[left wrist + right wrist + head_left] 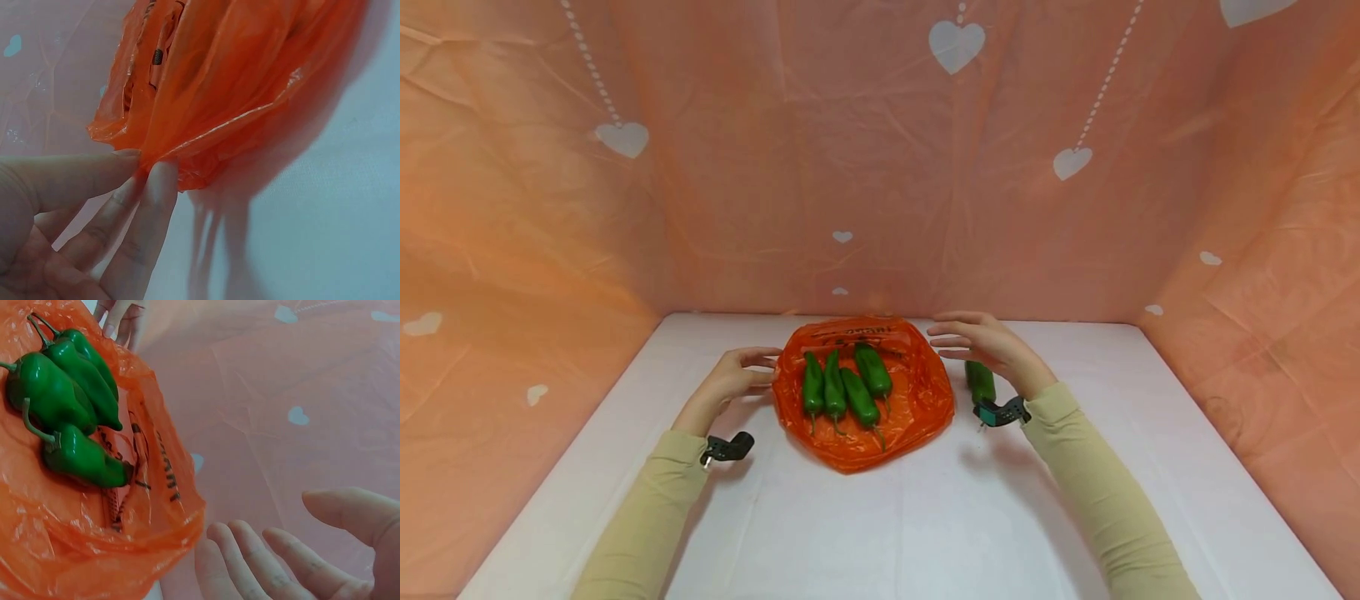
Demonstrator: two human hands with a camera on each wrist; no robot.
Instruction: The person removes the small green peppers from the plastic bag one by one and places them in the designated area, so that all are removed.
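An orange-red plastic bag (917,400) lies spread open on the white table, with several green peppers (834,385) side by side inside it. At its left edge, my left hand (741,375) pinches the gathered plastic between thumb and fingers, which the left wrist view shows up close. My right hand (988,342) hovers just beyond the right rim of the bag, its fingers parted and holding nothing. Below that hand, another green pepper (980,382) rests on the table outside the bag, partly covered by the wrist camera.
The white table (820,533) runs back to a peach-coloured cloth wall (865,167) printed with white hearts. Similar cloth hangs along the left and right sides. A small dark camera sits on each wrist, the left one (730,447) close over the table.
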